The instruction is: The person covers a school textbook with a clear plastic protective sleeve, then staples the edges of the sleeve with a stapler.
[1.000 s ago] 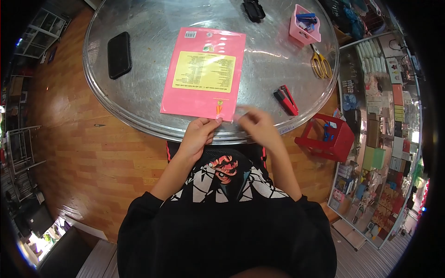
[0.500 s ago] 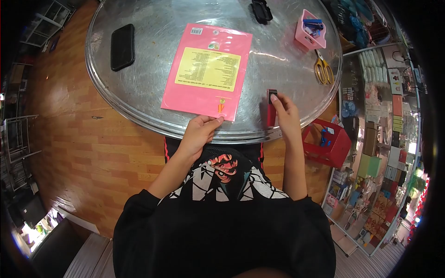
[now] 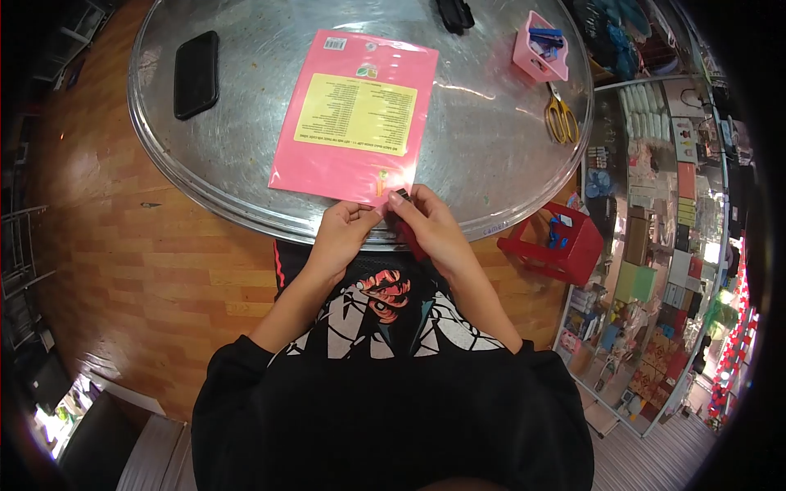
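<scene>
A pink book (image 3: 282,155) with a yellow text panel and a shiny clear cover lies upside down to me on the round metal table. My left hand (image 3: 347,235) pinches its near edge, close to the right corner, between thumb and fingers. Wrapped around a red and black stapler (image 3: 413,239), my right hand (image 3: 434,229) brings the tool's black end to that same corner. Both thumbs are almost together there. Much of the stapler is hidden behind the right hand and fingers.
On the metal table (image 3: 237,168) are a black phone (image 3: 196,75) at left, a black case (image 3: 454,15) at the back, a pink basket (image 3: 532,65) of small items and yellow-handled scissors (image 3: 562,119). A red basket (image 3: 565,254) and a glass display case (image 3: 647,270) stand at right.
My right hand has lifted the stapler and carried it left to the book's near right corner. My left hand still pinches the book's near edge. The view has shifted slightly.
</scene>
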`<control>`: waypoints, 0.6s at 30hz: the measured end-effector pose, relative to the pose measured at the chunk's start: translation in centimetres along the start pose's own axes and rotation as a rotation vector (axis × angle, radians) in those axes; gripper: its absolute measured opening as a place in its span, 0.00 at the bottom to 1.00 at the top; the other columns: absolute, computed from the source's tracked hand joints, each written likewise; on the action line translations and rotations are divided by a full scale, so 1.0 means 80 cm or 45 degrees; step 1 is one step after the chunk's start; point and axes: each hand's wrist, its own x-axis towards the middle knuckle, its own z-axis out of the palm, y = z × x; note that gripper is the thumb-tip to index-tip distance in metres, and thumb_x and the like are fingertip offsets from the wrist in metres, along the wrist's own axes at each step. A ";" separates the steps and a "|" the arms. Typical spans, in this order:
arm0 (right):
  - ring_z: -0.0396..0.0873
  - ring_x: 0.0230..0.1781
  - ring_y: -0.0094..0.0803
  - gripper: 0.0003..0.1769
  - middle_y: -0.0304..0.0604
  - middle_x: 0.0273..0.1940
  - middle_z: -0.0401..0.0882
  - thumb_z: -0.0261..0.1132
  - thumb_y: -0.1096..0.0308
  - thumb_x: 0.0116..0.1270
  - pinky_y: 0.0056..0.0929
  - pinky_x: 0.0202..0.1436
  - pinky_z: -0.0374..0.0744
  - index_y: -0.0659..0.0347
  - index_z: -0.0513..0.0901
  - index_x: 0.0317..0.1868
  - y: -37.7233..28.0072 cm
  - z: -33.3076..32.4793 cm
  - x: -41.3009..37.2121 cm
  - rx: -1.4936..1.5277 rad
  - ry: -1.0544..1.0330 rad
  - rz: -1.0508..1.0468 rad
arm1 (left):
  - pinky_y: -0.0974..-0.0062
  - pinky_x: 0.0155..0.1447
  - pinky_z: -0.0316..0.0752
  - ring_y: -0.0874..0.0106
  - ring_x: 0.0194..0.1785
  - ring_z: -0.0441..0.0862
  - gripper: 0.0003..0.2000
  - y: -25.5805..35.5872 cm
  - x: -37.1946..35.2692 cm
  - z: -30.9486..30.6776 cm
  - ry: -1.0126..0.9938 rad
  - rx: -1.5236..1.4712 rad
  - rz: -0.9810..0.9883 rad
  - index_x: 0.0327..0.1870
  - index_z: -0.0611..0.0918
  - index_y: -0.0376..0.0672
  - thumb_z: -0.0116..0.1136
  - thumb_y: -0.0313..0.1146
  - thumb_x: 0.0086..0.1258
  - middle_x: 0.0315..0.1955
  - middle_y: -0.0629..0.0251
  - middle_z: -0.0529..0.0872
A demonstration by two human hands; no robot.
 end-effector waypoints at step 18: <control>0.74 0.27 0.19 0.12 0.40 0.31 0.78 0.64 0.67 0.55 0.15 0.28 0.71 0.67 0.77 0.36 -0.006 0.004 0.012 0.096 0.179 0.070 | 0.88 0.21 0.53 0.89 0.18 0.61 0.06 0.001 0.002 0.001 -0.088 -0.033 0.113 0.34 0.78 0.36 0.53 0.28 0.62 0.18 0.77 0.72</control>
